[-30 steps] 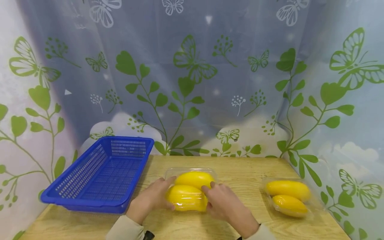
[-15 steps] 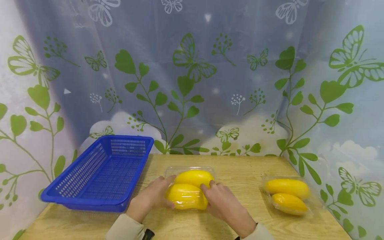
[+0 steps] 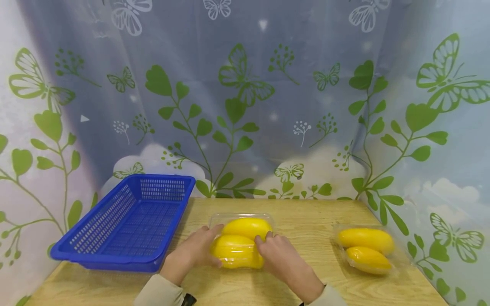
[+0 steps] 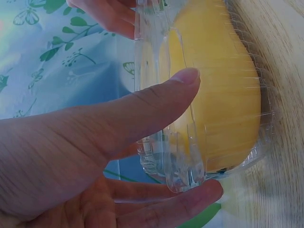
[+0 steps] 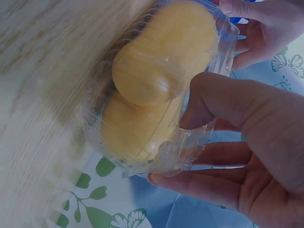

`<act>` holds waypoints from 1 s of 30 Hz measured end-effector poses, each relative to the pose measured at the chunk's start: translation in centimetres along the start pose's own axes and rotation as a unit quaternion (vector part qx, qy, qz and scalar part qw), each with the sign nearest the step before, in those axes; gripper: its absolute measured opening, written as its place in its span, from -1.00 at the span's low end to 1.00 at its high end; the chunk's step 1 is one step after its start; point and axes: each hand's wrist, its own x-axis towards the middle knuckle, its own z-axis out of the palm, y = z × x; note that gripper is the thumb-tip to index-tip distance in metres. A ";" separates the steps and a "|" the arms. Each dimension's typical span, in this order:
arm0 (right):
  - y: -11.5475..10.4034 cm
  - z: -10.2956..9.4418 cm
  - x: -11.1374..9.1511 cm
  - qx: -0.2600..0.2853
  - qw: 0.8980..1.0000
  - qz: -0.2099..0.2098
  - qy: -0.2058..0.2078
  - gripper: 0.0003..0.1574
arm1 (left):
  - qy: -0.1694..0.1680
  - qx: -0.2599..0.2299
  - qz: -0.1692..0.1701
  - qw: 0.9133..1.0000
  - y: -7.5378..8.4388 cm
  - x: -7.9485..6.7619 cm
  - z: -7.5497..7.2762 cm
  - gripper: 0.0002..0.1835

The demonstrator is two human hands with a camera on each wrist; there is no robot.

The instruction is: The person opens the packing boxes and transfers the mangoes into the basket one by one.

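Observation:
A clear plastic clamshell box (image 3: 242, 216) with two plump yellow fruits (image 3: 246, 228), mango-like in shape, sits mid-table. My left hand (image 3: 193, 251) grips its left end; in the left wrist view the thumb (image 4: 164, 97) lies along the near wall and the fingers are at the rim. On the opposite end my right hand (image 3: 284, 261) holds the box. The right wrist view shows that thumb (image 5: 213, 97) bent onto the plastic, fingers spread along the rim side. The palms are hidden in the head view.
A blue perforated basket (image 3: 141, 227) stands at the left with nothing in it. To the right lies a second clear box (image 3: 402, 250) with two yellow fruits (image 3: 365, 241). Behind the wooden table (image 3: 310, 216) hangs a curtain (image 3: 287, 102) printed with butterflies and leaves.
Both hands keep their places on the box, and the box has not visibly moved. Only a slight shift of the head view shows.

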 end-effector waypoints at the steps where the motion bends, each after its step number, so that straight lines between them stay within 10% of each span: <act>1: 0.0 0.1 0.0 -0.001 1.000 0.000 0.002 -0.61 | -0.001 -0.001 0.000 1.000 0.0 0.0 0.0 0.03; 30: -0.2 0.3 0.2 -0.026 1.000 0.003 -0.006 -0.71 | -0.015 -0.004 -0.006 1.000 0.0 -0.1 0.0 0.04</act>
